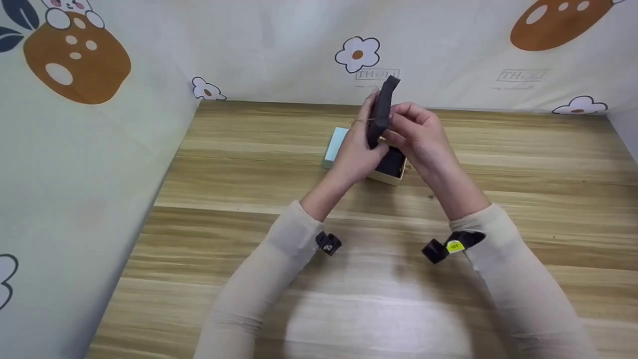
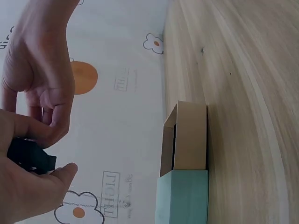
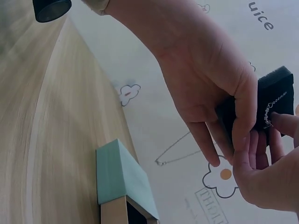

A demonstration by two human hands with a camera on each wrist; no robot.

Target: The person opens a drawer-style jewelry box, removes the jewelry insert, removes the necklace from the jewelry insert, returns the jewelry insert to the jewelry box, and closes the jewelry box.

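Observation:
My left hand (image 1: 356, 152) grips a thin black foam pad (image 1: 382, 107), tilted on edge above the box. A silver necklace (image 3: 268, 112) lies across the pad's face, and a loop of its fine chain hangs free on the other side. With curled fingers, my right hand (image 1: 421, 132) pinches the necklace against the pad; the exact fingertip contact is partly hidden. Below both hands, an open small box (image 1: 386, 178) stands on the table, tan outside at one end with a dark inside. Its other end is pale teal (image 2: 182, 196).
The wood-grain table (image 1: 239, 164) spreads around the box. A pale wall sheet (image 1: 279, 50) printed with flowers and oranges rises behind and at the left. Each sleeve carries a small black wrist camera (image 1: 435, 251).

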